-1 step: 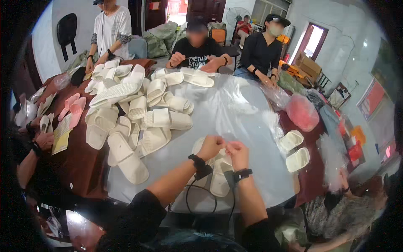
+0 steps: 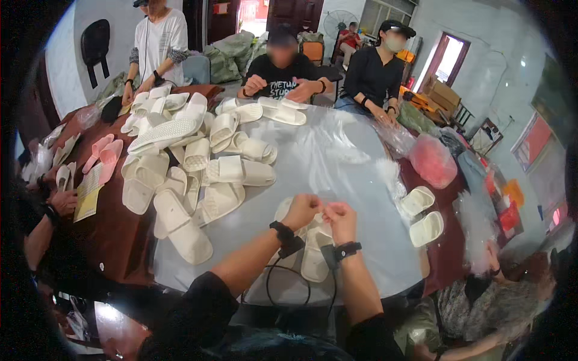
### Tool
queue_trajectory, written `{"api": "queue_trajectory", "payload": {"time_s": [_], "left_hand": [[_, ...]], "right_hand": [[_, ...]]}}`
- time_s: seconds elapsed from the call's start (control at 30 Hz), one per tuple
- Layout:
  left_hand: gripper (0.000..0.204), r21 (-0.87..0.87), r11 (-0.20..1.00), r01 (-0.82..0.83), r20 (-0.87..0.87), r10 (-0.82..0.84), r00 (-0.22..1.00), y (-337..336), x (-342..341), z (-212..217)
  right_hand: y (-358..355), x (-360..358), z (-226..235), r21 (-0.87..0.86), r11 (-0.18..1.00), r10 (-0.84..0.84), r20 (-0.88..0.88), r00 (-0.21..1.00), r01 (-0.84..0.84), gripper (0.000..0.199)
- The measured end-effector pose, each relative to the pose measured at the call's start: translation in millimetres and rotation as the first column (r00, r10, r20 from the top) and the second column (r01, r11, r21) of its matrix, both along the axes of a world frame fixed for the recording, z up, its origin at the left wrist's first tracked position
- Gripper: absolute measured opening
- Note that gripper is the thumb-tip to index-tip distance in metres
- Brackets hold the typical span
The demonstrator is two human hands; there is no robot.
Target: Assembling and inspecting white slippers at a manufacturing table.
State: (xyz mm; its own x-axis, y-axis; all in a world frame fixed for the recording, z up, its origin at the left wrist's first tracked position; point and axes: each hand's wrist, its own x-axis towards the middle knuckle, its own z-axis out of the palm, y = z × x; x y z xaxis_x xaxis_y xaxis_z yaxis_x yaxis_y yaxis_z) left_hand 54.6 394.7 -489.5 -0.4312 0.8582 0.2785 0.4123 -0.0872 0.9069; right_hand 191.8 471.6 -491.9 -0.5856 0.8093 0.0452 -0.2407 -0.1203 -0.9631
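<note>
Above a pair of cream-white moulded plastic slippers (image 2: 315,260), the bare left hand (image 2: 306,209) and the bare right hand (image 2: 339,214) are being held close together, with the fingers of both being bent into a pinch and their tips being brought almost into contact; whether anything small is being gripped between them cannot be told. The slippers are being partly covered by the hands and wrists, and are being supported directly beneath them on a broad worktop (image 2: 373,259) that is being overlaid by a smooth grey sheet. A black strap with a box-like unit (image 2: 291,244) is being worn on the left wrist, and a second black strap (image 2: 347,249) on the right, while a thin black cable (image 2: 269,287) is being looped below the hands. To the left of the hands, a large heap of cream-white slippers (image 2: 229,201) is being piled up, and farther left, two pink slippers (image 2: 110,159) are being laid beside a yellow-and-white printed sheet (image 2: 88,204). To the right of the hands, another cream-white pair (image 2: 426,229) is being set near the edge of the grey sheet, and beyond it a pink bundle in clear plastic (image 2: 433,161) is being rested. Beyond the hands, the far edge is being occupied by a seated co-worker in a black printed T-shirt (image 2: 283,75), whose hands are being raised.
</note>
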Motion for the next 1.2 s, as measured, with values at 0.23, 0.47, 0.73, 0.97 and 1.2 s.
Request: {"api": "queue_trajectory", "payload": {"time_s": [0.23, 0.47, 0.73, 0.97, 1.2], "left_hand": [[0.009, -0.023, 0.999, 0.032, 0.072, -0.03, 0.997, 8.0, -5.4, -3.8], [0.011, -0.018, 1.0, 0.015, 0.013, -0.015, 1.0, 6.3, -0.8, -12.3], [0.018, -0.034, 0.999, 0.03, 0.129, -0.025, 0.991, -3.1, 2.8, -1.0], [0.013, 0.022, 0.994, 0.111, 0.267, -0.113, 0.957, 3.3, -4.4, -15.2], [0.01, 0.008, 0.993, 0.116, 0.227, -0.115, 0.967, 7.2, -7.6, -20.3]], "right_hand": [[13.1, -3.9, -5.7, -0.028, 0.999, 0.028, -0.025, 0.999, -0.029, 0.004], [9.3, -2.1, -6.0, -0.026, 0.998, 0.051, 0.008, 0.999, -0.051, 0.004], [4.9, -2.2, -7.2, -0.036, 0.999, -0.021, -0.031, 0.999, 0.02, 0.002], [8.0, -2.9, -8.3, -0.024, 1.0, 0.009, -0.042, 0.999, -0.01, 0.002], [9.8, -3.3, -10.0, 0.045, 0.997, 0.057, -0.027, 0.998, -0.056, 0.001]]}}
